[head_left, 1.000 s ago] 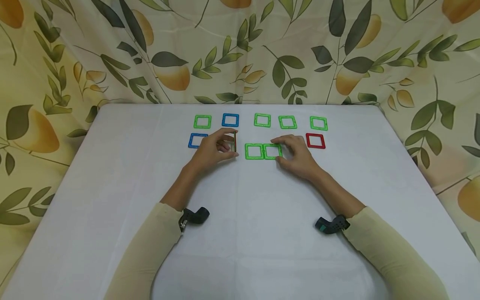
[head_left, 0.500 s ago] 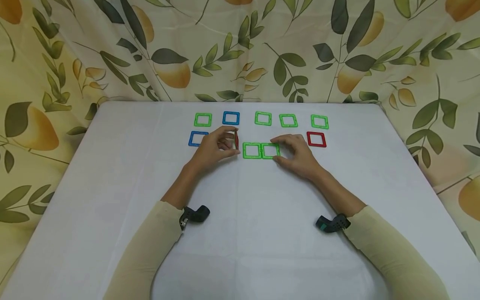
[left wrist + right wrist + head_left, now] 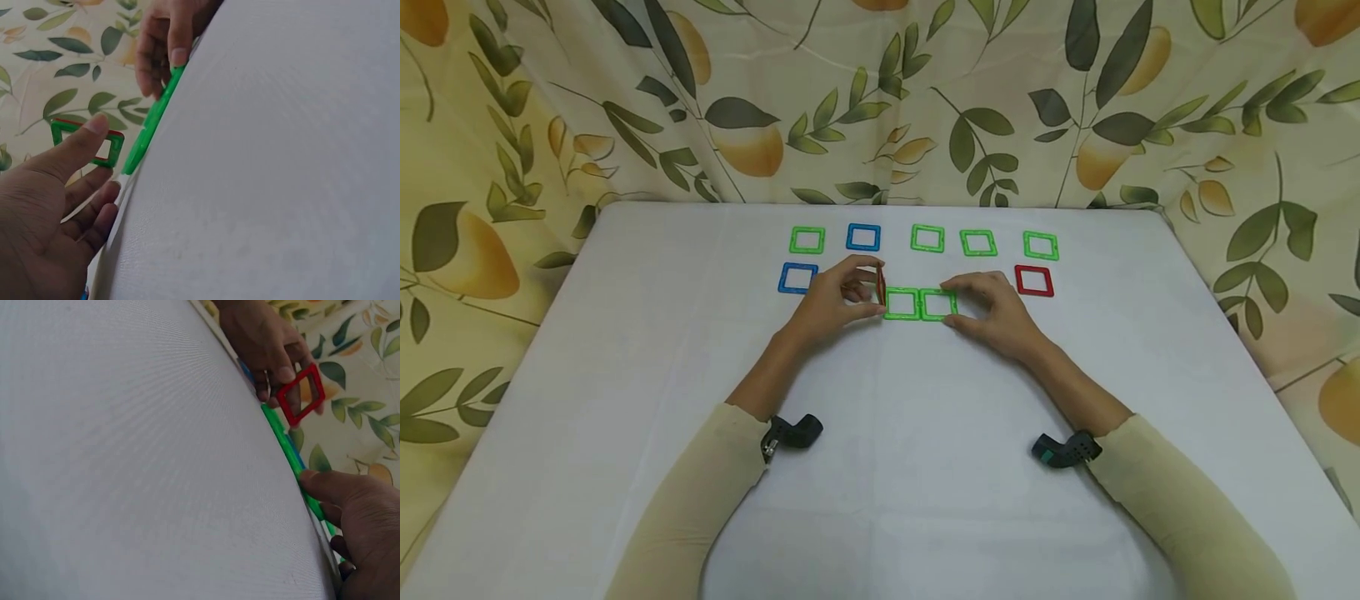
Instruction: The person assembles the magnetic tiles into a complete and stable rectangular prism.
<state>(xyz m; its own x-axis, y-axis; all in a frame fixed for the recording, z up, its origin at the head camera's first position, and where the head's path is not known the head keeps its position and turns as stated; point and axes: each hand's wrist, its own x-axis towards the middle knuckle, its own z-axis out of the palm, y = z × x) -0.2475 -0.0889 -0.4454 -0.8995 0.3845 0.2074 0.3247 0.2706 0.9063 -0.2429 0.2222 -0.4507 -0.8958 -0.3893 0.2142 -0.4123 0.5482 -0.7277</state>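
Observation:
My left hand (image 3: 829, 305) pinches an upright square magnetic tile frame between thumb and fingers. It shows a red face (image 3: 282, 402) in the right wrist view and a green face (image 3: 115, 150) with red edging in the left wrist view, like two tiles lying face to face. Its lower edge stands at the left end of two green magnetic tiles (image 3: 919, 304) lying flat side by side; whether they touch cannot be told. With thumb on the near edge and fingers at the far edge, my right hand (image 3: 997, 314) grips the right-hand tile of that pair.
Behind the hands lie several loose tile frames: green ones (image 3: 807, 252), a blue one (image 3: 863, 249) and, at the right, a red one (image 3: 1034, 294). Another blue tile (image 3: 794, 290) is partly hidden by the left hand. A patterned curtain (image 3: 880, 125) hangs beyond the white table (image 3: 880, 467).
The held upright tile has turned slightly and moved right, up to the end of the green pair. The pair has slid a little left with my right hand.

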